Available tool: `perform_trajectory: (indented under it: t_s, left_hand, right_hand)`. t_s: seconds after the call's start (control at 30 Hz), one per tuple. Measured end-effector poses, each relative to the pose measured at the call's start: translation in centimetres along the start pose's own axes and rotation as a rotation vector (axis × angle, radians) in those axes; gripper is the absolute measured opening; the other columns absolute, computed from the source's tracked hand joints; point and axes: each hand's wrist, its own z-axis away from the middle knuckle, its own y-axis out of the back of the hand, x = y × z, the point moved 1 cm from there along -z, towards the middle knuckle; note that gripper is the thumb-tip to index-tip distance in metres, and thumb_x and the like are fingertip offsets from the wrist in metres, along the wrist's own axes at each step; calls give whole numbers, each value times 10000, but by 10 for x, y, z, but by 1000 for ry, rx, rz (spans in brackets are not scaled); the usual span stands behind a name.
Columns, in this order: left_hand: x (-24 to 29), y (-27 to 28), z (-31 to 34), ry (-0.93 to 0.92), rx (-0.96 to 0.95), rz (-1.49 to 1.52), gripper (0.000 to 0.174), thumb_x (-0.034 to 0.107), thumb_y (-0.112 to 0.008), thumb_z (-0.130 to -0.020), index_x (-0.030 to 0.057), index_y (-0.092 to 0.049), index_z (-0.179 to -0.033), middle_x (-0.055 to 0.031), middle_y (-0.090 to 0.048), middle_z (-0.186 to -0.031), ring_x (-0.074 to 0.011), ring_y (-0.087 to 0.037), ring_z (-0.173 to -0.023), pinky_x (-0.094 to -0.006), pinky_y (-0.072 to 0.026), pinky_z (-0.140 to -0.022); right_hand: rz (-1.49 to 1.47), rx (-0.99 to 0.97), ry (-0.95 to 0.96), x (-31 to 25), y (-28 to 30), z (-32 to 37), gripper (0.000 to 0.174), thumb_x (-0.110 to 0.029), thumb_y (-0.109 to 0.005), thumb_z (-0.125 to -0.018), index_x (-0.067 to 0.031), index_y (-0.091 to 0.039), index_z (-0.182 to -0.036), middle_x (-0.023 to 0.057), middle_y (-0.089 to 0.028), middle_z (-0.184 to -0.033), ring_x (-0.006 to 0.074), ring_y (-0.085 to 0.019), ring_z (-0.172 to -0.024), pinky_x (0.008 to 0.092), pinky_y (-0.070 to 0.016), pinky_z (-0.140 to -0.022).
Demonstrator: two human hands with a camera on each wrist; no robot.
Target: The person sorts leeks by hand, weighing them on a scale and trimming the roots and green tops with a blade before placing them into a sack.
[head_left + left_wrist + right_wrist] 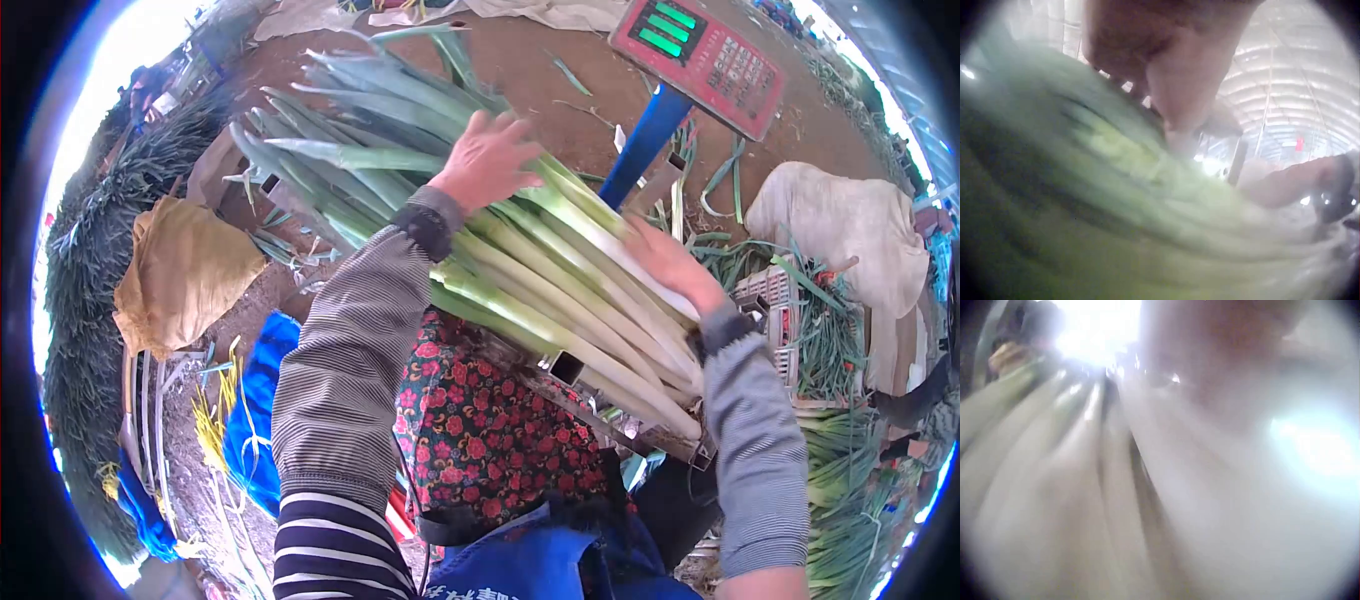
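Observation:
A large bundle of leeks point(560, 270) lies slantwise before me, green leaves at the upper left and white stalk ends at the lower right. Resting across the middle of the bundle, where green turns pale, is my left hand point(488, 160), fingers spread. My right hand point(668, 258) lies along the far side of the white stalks, its fingers extended and partly hidden by them. Close up and blurred, the leeks point(1116, 206) pass beneath the left hand point(1172, 69) in the left wrist view. In the right wrist view, white stalks point(1066, 481) fan out beside the blurred right hand point(1222, 344).
A metal frame point(566, 368) supports the bundle. Behind it stands a scale display point(700, 62) on a blue post point(645, 145). At the right are a crate point(785, 330) and more leeks point(840, 500). Brown cloth point(185, 275) and blue cloth point(262, 415) lie at the left.

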Motion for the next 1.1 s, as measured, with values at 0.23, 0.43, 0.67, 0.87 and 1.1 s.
perform_trajectory:
  t_s: [0.23,0.43,0.67,0.87,1.1]
  left_hand:
    - [25,40,33,194,-281,-2,330,385,-641,-748,102,-636,-918,-90,-573,-957,-268,-541,-923,-383,-419,-775]
    - [23,42,-9,319,-413,133,215,255,-593,-793,83,-628,-917,-131,-595,-821,-306,-576,-846,-419,-458,-722]
    - [-65,-97,-57,-51,-990,-320,281,224,-418,-880,214,-606,-1089,-36,-588,-1116,-248,-567,-1044,-474,-447,-836]
    - [-115,-30,-37,640,-850,-281,380,409,-426,-874,167,-653,-1057,-94,-613,-1125,-290,-559,-1084,-490,-419,-887]
    - [-175,-43,-9,744,-866,-192,435,349,-513,-809,60,-620,-1115,-188,-573,-1195,-364,-519,-1140,-443,-406,-958]
  right_hand:
    - [460,217,-65,28,-16,85,679,-377,-672,-769,19,-392,-1245,253,-553,-1081,408,-499,-1059,442,-381,-919]
    - [535,442,-10,20,-42,98,616,-327,-695,-739,28,-412,-1154,207,-541,-968,352,-517,-934,444,-386,-819]
    - [561,495,-19,21,-49,104,606,-327,-699,-730,19,-428,-1147,184,-540,-968,332,-517,-924,415,-391,-815]
    - [497,487,16,14,-45,107,608,-304,-713,-717,20,-425,-1144,189,-530,-997,350,-512,-944,426,-386,-830]
    - [186,327,65,33,-24,108,515,-387,-546,-859,22,-440,-1153,232,-528,-1027,397,-494,-992,455,-375,-866]
